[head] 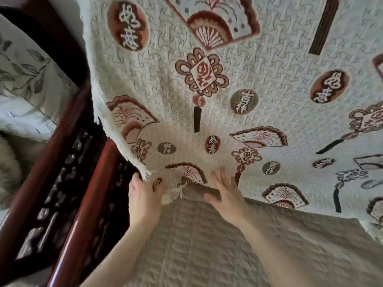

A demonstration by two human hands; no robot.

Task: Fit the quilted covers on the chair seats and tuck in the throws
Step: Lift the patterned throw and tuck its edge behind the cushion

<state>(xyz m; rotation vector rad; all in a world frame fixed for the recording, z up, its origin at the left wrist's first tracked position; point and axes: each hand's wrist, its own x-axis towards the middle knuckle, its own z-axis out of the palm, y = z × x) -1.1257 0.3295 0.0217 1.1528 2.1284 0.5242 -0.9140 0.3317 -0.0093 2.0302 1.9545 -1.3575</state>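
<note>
I see a cream throw [238, 83] patterned with fans, knots and characters hanging down the chair back. My left grip [145, 195], a bare hand, holds the throw's fringed lower corner just beside the dark red wooden armrest [89, 204]. My right grip [226, 193] is spread wide with its fingers straight, pressing on the throw's lower edge where it meets the beige quilted cover [207, 251] on the seat. A leaf-printed cushion [27, 79] lies beyond the armrest, at the left.
</note>
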